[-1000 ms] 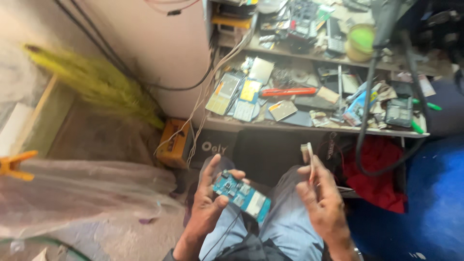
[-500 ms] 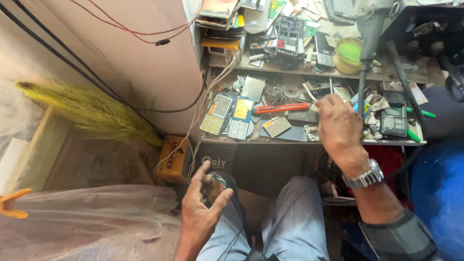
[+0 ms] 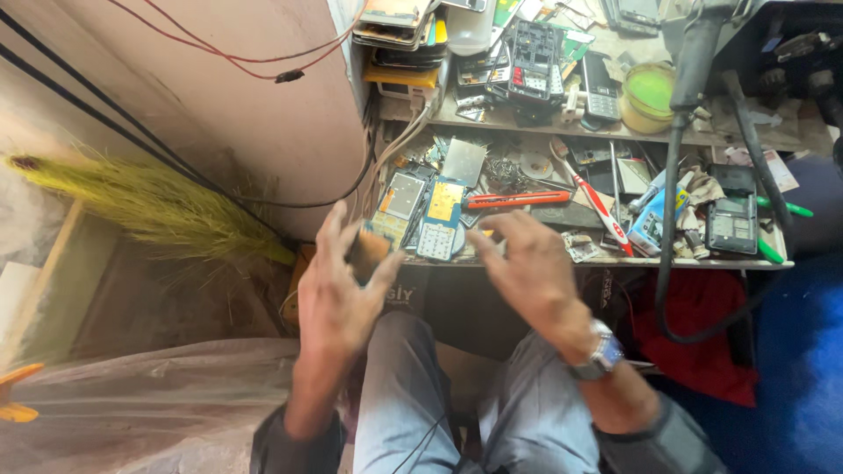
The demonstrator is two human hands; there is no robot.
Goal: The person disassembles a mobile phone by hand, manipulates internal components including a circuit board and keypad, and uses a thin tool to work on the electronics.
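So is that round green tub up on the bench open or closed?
Open. The green tub stands upright on the upper shelf with no lid on it; its rim and yellow-green inside show from above.

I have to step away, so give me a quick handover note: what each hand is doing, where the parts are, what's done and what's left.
Left hand: raised over the lap, fingers spread around a small brownish part; motion blur hides whether it is gripped.
Right hand: open, fingers spread, apparently empty, wristwatch on.
Parts: phone circuit boards lie on the cluttered workbench, with a red-handled tool beside them.
Done: cannot tell from this view.
Left: the boards on the bench lie bare, without casings.
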